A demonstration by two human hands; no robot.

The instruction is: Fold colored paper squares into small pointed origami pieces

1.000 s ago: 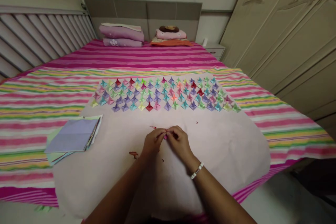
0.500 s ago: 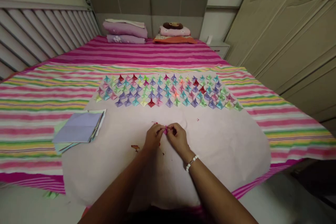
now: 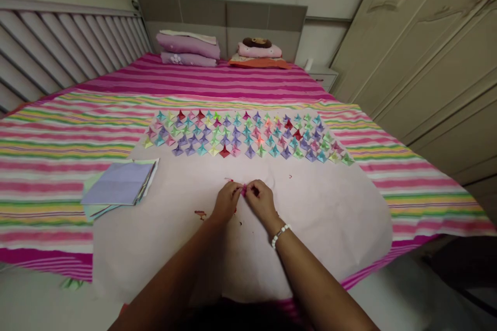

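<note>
Though bright, magenta piece indistinct between fingers

The left hand and right hand pinch a small magenta paper piece between their fingertips over the middle of a pale sheet. Along the sheet's far edge sit rows of folded paper shapes. A paper stack overlaps its left edge. Reddish scraps lie beside the left forearm. At the striped bed's far edge rest 2 piles of bedding.
</note>
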